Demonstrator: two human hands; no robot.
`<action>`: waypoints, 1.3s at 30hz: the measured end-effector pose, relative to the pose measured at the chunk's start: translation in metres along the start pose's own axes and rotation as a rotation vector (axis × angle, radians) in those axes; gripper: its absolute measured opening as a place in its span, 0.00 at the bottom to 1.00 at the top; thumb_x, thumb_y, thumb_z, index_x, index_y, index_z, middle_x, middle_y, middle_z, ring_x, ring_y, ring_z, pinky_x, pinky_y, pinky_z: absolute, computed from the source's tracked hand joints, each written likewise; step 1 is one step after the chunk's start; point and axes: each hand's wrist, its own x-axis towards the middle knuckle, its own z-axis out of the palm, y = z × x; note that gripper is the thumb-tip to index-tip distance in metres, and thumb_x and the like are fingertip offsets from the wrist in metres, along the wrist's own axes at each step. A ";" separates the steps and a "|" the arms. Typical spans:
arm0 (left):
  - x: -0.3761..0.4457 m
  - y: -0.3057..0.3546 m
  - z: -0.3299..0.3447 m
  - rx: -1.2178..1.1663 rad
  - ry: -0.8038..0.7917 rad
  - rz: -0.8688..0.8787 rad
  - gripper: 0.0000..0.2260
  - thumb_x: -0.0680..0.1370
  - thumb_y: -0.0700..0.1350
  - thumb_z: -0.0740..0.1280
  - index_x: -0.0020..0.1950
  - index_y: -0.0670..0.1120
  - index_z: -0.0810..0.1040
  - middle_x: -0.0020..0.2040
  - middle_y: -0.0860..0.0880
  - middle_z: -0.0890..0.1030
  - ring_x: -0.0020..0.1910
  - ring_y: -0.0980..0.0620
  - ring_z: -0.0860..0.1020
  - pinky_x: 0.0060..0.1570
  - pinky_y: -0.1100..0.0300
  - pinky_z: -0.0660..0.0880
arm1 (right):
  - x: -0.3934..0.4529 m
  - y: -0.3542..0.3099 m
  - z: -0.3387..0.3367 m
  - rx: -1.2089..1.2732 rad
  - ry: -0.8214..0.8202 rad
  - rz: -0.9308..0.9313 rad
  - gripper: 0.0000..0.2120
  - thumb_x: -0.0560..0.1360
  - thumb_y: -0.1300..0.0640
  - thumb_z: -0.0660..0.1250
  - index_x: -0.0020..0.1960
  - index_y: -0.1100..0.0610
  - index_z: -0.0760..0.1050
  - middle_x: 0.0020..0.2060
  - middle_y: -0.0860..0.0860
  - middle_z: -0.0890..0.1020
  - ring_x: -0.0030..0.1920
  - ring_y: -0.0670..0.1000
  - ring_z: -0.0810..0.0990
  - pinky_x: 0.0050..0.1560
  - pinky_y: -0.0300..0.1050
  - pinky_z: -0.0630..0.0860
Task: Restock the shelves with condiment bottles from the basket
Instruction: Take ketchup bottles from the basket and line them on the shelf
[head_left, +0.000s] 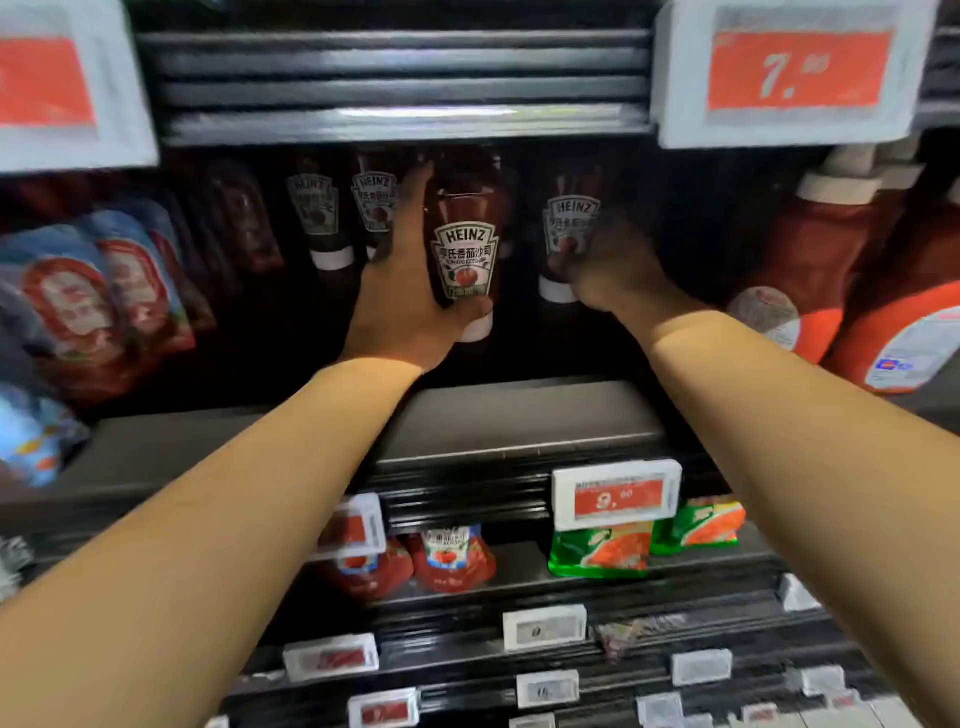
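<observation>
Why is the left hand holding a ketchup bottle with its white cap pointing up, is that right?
Not quite. The left hand does hold the ketchup bottle, but the head view shows its white cap at the bottom, pointing down, with the label reading upright. The right hand grips another ketchup bottle the same way up, cap down.

This is a shop: dark shelves (509, 415) carry ketchup bottles (465, 244), sauce pouches (452, 558) and red price tags (615, 493) on their edges.

Four Heinz ketchup bottles (466, 244), two green pouches (602, 551)
</observation>
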 end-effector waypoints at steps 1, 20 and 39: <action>0.000 -0.005 -0.001 -0.017 0.017 0.009 0.53 0.67 0.49 0.81 0.80 0.63 0.49 0.71 0.53 0.75 0.62 0.58 0.75 0.58 0.67 0.69 | 0.010 0.003 0.004 -0.018 0.024 0.004 0.27 0.79 0.49 0.66 0.72 0.64 0.68 0.66 0.61 0.77 0.65 0.61 0.77 0.59 0.44 0.74; 0.009 -0.030 0.004 -0.068 0.077 -0.057 0.51 0.69 0.46 0.81 0.81 0.56 0.51 0.64 0.55 0.79 0.60 0.57 0.79 0.61 0.59 0.75 | 0.095 0.010 0.076 0.243 0.067 0.140 0.31 0.81 0.52 0.64 0.80 0.57 0.57 0.70 0.60 0.74 0.67 0.61 0.75 0.65 0.47 0.71; 0.013 -0.059 -0.057 0.055 0.110 -0.254 0.35 0.68 0.40 0.77 0.72 0.46 0.68 0.61 0.46 0.81 0.59 0.48 0.80 0.53 0.63 0.74 | -0.031 -0.119 0.083 0.267 -0.228 -0.365 0.10 0.82 0.49 0.61 0.59 0.48 0.78 0.58 0.56 0.82 0.58 0.55 0.80 0.52 0.41 0.74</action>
